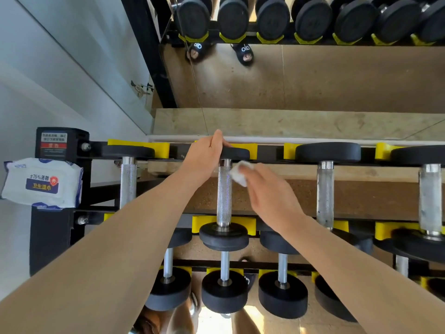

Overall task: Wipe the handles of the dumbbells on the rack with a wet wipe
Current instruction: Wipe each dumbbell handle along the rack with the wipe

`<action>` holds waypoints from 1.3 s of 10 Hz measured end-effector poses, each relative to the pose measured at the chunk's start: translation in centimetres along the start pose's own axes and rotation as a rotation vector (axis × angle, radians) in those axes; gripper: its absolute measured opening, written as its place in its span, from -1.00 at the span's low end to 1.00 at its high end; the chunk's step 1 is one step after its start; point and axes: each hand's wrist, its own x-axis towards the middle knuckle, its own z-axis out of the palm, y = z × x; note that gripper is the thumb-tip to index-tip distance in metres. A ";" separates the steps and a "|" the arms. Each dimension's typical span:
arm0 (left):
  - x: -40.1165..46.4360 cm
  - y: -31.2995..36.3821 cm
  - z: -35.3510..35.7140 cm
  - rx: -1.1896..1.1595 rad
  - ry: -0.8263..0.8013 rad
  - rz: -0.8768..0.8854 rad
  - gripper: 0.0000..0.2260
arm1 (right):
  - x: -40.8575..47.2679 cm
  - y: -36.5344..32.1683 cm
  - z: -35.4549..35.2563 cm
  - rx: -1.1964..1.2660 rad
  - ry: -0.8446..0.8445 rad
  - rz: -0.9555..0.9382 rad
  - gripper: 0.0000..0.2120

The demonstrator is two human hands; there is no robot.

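A dumbbell with a knurled silver handle [224,194] lies across the top tier of the black rack [60,227], its ends in yellow cradles. My left hand [204,157] grips the far black head [237,153] of that dumbbell. My right hand [272,196] holds a folded white wet wipe [239,173] against the right side of the handle, near its far end. The near head [224,236] rests in its cradle.
A pack of wet wipes [42,182] sits on the rack's left post. More dumbbells lie left [128,182] and right [325,191] on the top tier, and several on the lower tier [225,290]. A mirror behind reflects the rack and feet.
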 end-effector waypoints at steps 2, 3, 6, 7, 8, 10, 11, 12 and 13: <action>-0.1 0.0 0.0 -0.002 0.000 0.020 -0.48 | 0.5 -2.7 2.7 1.086 -0.192 1.110 -0.69; -0.1 -0.2 -0.1 -0.002 -0.004 0.019 -0.48 | 0.6 -4.3 2.6 0.878 -0.302 1.030 -0.68; 0.1 -0.2 -0.1 -0.004 -0.010 0.019 -0.51 | -3.6 -7.5 0.9 0.365 -0.141 0.388 -0.77; 0.2 -0.1 -0.3 0.007 -0.020 0.014 -0.51 | -3.1 -8.6 0.6 0.249 -0.282 0.154 -0.72; 0.0 0.2 -0.4 0.046 -0.032 0.022 -0.51 | -2.1 -7.9 0.8 0.102 -0.475 0.130 -0.71; -0.1 0.2 -0.4 0.073 -0.038 0.026 -0.50 | -2.3 -5.8 -1.2 0.068 -0.597 0.194 -0.73; 0.0 0.2 -0.4 0.083 -0.016 0.035 -0.52 | -3.1 -4.5 -0.7 0.038 -0.582 0.438 -0.76; -0.3 0.6 -0.3 0.127 -0.016 0.059 -0.53 | -3.1 -5.1 1.1 0.242 -0.597 0.577 -0.72; -0.6 1.0 -0.5 0.162 -0.021 0.028 -0.54 | -2.5 -5.8 1.4 0.332 -0.612 0.571 -0.73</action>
